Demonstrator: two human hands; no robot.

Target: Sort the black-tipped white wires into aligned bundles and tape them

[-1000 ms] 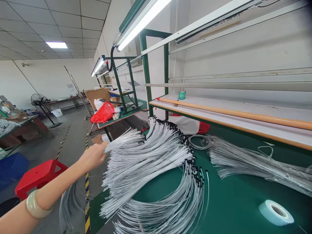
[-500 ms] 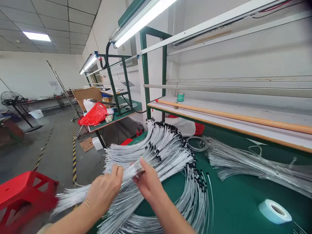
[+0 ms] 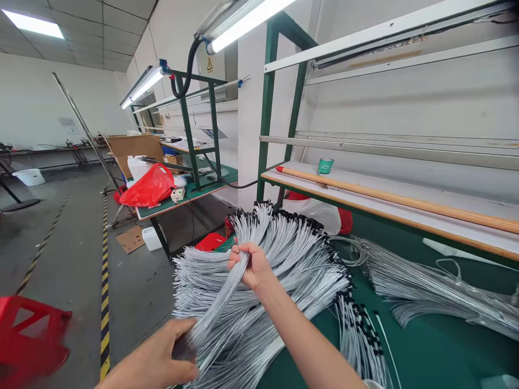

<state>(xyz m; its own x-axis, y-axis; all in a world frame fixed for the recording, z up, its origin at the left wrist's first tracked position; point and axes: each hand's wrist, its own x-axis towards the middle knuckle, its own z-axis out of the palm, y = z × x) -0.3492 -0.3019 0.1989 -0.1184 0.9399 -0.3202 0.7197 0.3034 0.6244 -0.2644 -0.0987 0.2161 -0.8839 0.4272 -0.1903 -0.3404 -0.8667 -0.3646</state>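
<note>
- Held bundle (image 3: 221,297): grey strands lying over the near left of the cable pile (image 3: 300,259), their black-tipped ends fanning towards its far edge; the pile probably bears much of the weight, so one hand is enough to keep it together.
- Right hand (image 3: 255,267): fingers and thumb closed around the bundle above the pile, below the black tips, squeezing the strands into a narrow neck, seemingly so that they do not splay.
- Left hand (image 3: 162,351): at the pile's near left edge, thumb and fingers spread with a gap between them, beside the bundle's lower end; whether a fingertip touches strands is unclear. The spread looks suited to gathering loose ends.
- Cable pile: black ends mostly along its far and right edges, presumably laid alike so that handfuls lift evenly.
- Green tabletop (image 3: 425,346): under the pile and to its right, giving the long strands flat support.
- Second bundle (image 3: 433,281): right of the pile, lying lengthwise, apparently apart to avoid tangling.
- Wooden pole (image 3: 385,192): on the shelf (image 3: 421,195) beyond the pile, laid along it, likely for stability.
</note>
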